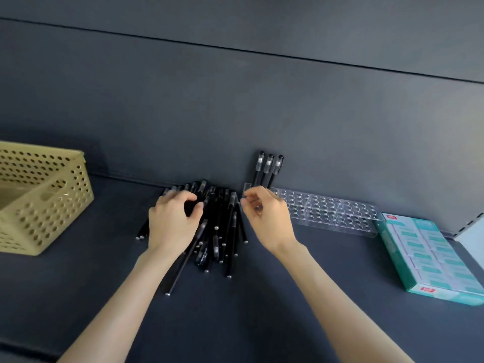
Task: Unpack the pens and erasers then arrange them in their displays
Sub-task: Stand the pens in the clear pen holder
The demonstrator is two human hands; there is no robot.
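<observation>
**Beside the pile: left grip on the pens, rack off to the right**

At the pile of black pens (214, 226), the left hand (171, 221) rests on the heap's left half, its grip curled and pressed onto the barrels; whether one pen is singled out under the fingers I cannot tell. The right hand (267, 218) hovers just right of the pile, thumb and forefinger drawn close in a loose pinch, seemingly with nothing in it, though that is hard to make out.

Most pens lie with their long axis running toward and away from the back wall, fanned slightly. Immediately right of the pile sits the clear pen rack (327, 213), three upright pens (267, 169) filling its nearest end. The right hand is nearer the rack, so a pen likely passes rightward and is stood on end.

Further right of the pile lies the teal eraser box (429, 255), apparently unopened; left, a perforated basket (39, 203).
</observation>
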